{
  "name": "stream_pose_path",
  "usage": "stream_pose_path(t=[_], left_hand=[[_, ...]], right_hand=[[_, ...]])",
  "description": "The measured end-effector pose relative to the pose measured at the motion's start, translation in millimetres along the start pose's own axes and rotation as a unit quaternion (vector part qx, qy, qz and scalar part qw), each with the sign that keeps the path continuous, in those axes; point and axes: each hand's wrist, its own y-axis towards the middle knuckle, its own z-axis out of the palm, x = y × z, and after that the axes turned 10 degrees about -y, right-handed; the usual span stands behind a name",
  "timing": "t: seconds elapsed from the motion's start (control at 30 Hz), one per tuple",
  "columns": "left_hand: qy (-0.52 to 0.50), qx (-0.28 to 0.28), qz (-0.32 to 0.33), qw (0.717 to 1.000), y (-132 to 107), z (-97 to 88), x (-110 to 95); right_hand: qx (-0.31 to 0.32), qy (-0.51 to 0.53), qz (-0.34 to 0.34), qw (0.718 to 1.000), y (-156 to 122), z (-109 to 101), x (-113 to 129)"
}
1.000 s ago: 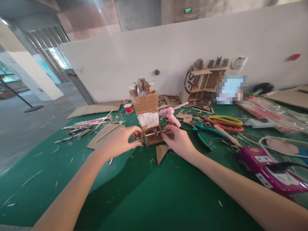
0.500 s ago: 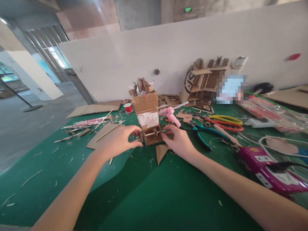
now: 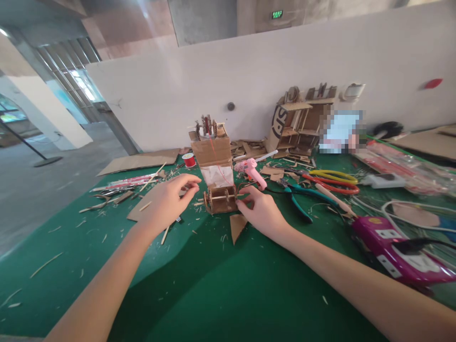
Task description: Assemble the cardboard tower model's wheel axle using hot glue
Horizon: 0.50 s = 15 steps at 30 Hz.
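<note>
I'm pinching the little cardboard frame (image 3: pixel 220 201) on the counter (image 3: pixel 221 285) with my right hand (image 3: pixel 261 213). My left hand (image 3: pixel 170 199) is hovering beside it, fingertips nearly together, can't tell if holding anything. One-sided squeezing is risking tipping the cardboard tower (image 3: pixel 213 154) right behind. The glue gun (image 3: pixel 251 170) is crowding my right, and open room is lying toward me.

A small brown cardboard frame (image 3: pixel 221 204) stands upright on the green table (image 3: pixel 213 285). A thin stick (image 3: pixel 223 196) crosses it near the top.
</note>
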Motion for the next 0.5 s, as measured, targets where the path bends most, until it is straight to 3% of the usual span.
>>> stream_pose_path(t=[0.27,0.5], left_hand=[[0.015,0.002,0.059,0.998,-0.6,-0.1,-3.1],[-0.018,0.011,0.006,1.0,-2.1,1.4,-5.5]], right_hand=[[0.0,-0.021,-0.005,1.0,0.0,0.1,1.2],[0.0,-0.03,-0.01,1.0,-1.5,0.1,1.1]])
